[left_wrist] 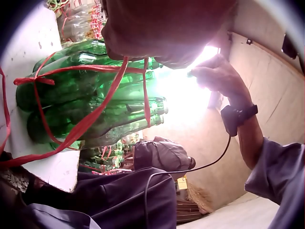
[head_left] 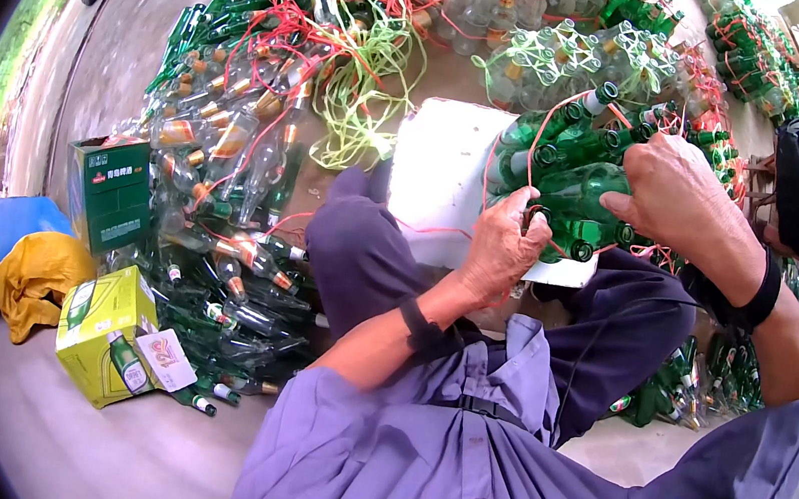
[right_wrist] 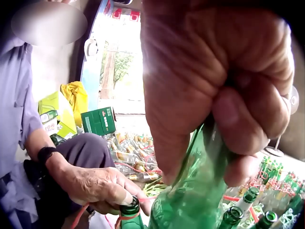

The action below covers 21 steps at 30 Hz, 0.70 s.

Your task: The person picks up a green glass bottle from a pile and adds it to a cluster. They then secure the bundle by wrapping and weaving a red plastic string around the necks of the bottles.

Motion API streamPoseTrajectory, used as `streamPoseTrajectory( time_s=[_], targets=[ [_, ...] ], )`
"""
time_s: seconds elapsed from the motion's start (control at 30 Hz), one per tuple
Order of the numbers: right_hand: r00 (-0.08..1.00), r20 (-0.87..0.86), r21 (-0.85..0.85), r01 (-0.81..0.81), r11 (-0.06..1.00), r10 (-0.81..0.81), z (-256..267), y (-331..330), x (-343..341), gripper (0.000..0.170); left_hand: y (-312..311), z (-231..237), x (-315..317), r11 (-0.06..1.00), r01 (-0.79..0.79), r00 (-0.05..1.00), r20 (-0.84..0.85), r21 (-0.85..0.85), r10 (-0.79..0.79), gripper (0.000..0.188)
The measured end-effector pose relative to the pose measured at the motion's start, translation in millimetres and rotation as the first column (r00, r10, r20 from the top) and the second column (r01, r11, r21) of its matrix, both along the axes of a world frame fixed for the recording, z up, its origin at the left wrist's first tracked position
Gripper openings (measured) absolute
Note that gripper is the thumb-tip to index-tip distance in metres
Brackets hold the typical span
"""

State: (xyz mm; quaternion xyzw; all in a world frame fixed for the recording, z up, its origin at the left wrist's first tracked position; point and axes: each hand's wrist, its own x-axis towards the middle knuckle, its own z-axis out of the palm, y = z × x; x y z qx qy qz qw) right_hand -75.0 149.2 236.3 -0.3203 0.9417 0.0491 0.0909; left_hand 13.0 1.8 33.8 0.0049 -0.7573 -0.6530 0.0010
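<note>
A bundle of green glass bottles (head_left: 571,176) lies on a white board (head_left: 446,145) across the person's lap, bottle mouths toward the right and near side. Red plastic cord (left_wrist: 90,118) loops around the bottles and runs up to the left hand. With curled fingers, the left hand (head_left: 506,243) holds this cord close to a bottle mouth (right_wrist: 129,206). The right hand (head_left: 675,190) is at the bundle's right side; in the right wrist view its fingers curl round the neck of a green bottle (right_wrist: 190,202), hiding the mouth.
Many loose bottles (head_left: 245,275) lie on the floor at the left, beside a green carton (head_left: 114,192), a yellow-green carton (head_left: 106,332) and a yellow cloth (head_left: 37,278). Red and pale green cords (head_left: 366,84) are heaped beyond. Tied bottle bundles (head_left: 586,57) stand at the back.
</note>
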Motion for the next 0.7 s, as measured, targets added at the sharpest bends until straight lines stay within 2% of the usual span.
streamPoseTrajectory(
  time_s=[0.07, 0.1, 0.17, 0.27, 0.33, 0.4, 0.5, 0.57, 0.7],
  targets=[
    [0.994, 0.105, 0.150, 0.010, 0.989, -0.026, 6, -3, -3, 0.033, -1, -1, 0, 0.999, -0.021, 0.996, -0.087, -0.030, 0.018, 0.031],
    [0.994, 0.106, 0.149, 0.010, 0.989, -0.026, 3, 2, -6, 0.033, -1, -1, 0, 0.999, -0.021, 0.996, -0.086, -0.031, 0.018, 0.031],
    [0.996, 0.087, 0.048, -0.040, 0.998, 0.036, -4, 13, -14, 0.044, -2, 0, 1, 0.999, -0.023, 0.996, -0.090, -0.025, 0.021, 0.032],
    [0.994, 0.110, 0.062, -0.004, 0.998, -0.002, -7, 12, -18, 0.044, -3, 1, 1, 0.996, 0.005, 0.998, -0.055, -0.086, -0.010, 0.040],
    [0.994, 0.103, 0.043, -0.024, 0.999, 0.020, -11, 2, -13, 0.042, -5, 7, 1, 0.997, 0.022, 1.000, -0.003, -0.077, -0.023, 0.040],
    [0.990, 0.140, 0.094, -0.049, 0.994, 0.035, -16, -6, -7, 0.029, -6, 8, 1, 0.997, 0.042, 0.998, 0.050, -0.071, -0.038, 0.040],
    [0.987, 0.159, 0.077, 0.001, 0.997, -0.013, -35, 0, -3, 0.025, -5, 2, -2, 0.997, 0.033, 0.999, -0.034, -0.067, -0.036, 0.039],
    [0.984, 0.175, 0.080, 0.010, 0.997, -0.023, -37, -2, -4, 0.024, -3, -4, -1, 0.997, -0.039, 0.985, -0.173, -0.065, 0.027, 0.030],
    [0.984, 0.176, 0.045, 0.010, 0.999, -0.018, -41, -3, -6, 0.021, 0, 0, 1, 0.999, -0.041, 0.995, -0.093, -0.027, 0.038, 0.028]
  ],
)
